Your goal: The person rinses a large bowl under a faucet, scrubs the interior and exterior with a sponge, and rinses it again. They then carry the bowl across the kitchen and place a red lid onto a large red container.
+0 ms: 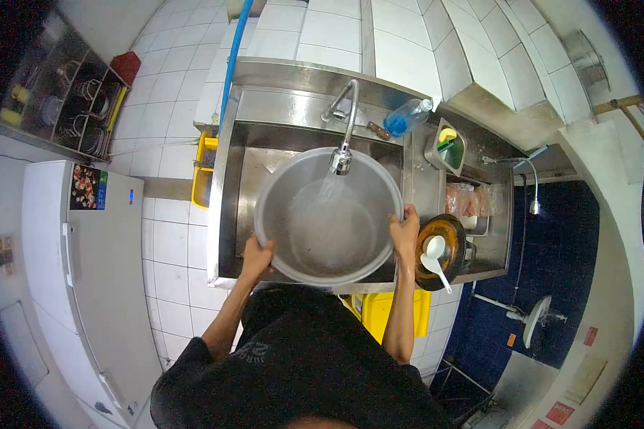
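A large round grey metal basin [315, 250] sits over the sink [254, 154], under the faucet [341, 161]. Water streams from the faucet head into the basin, whose bottom looks wet. My left hand [257, 257] grips the basin's rim at the lower left, thumb on top. On the right side, my right hand [406, 232] is wrapped round the same rim. Just right of that hand lies a dark wok [427, 232] with orange-brown residue, and a white ladle [434, 264] rests in it.
A bottle of blue liquid [406, 118] lies behind the basin, near a metal container with a sponge [447, 137]. Bagged food [467, 200] fills a second sink at right. Yellow bins [393, 314] stand below the counter. A white fridge [96, 272] is at left.
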Available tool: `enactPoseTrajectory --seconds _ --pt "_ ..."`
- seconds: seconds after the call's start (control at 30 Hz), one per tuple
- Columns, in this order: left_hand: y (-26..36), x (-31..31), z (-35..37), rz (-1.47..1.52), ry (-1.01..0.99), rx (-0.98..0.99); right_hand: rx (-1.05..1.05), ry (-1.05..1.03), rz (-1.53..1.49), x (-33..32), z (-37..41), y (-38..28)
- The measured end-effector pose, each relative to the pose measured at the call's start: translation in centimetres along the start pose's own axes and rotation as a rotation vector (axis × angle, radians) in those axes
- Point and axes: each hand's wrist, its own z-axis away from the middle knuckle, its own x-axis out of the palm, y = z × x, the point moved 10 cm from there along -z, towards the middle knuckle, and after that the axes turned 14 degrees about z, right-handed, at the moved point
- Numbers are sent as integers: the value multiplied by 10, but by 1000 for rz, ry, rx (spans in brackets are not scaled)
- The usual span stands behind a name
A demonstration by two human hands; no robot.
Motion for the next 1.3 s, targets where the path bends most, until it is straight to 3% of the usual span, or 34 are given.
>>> enactPoseTrajectory --seconds 0.03,0.17,0.2,0.33,0.47,0.53,0.6,0.67,0.77,0.87,0.93,1.0,1.07,1.13,1.2,1.23,1.3 --pt "4 0 13 49 -60 -133 -57 -22 40 -1 6 -8" --pt "16 -11 43 240 -63 -167 -75 -121 -213 -3 2 -38" --pt "-1 -8 43 200 -70 -279 -110 -131 -140 -1 -9 -46" --pt "-17 5 56 308 -49 -331 -94 -185 119 14 -32 -41" --pt "14 1 89 340 -48 -375 -145 -142 -105 -12 -13 -52" --pt "1 6 82 432 -57 -401 -161 -209 -18 -6 -19 -68" --pt "-27 3 68 520 -8 -411 -143 -98 259 -4 -28 -78" --pt "-34 12 69 513 -33 -484 -139 5 292 -29 -20 -108" --pt "-42 7 67 496 -73 -517 -194 -225 98 -4 -18 -99" --pt "-60 6 45 515 -102 -541 -117 -51 312 -10 -5 -114" --pt "-63 8 64 511 -118 -600 -144 -36 281 -27 0 -135" --pt "-64 7 65 586 -149 -648 -111 -227 214 -19 2 -140" --pt "-73 4 59 560 -57 -681 -81 -256 311 -3 -3 -126" --pt "-61 6 66 563 -76 -632 -72 -267 418 -3 -13 -124" --pt "-43 2 79 530 -81 -580 -180 -165 175 -19 3 -127" --pt "-52 -4 71 512 -67 -570 -107 -270 156 -6 -1 -112" --pt "-48 -11 52 513 -60 -518 -154 -218 138 -7 5 -103"
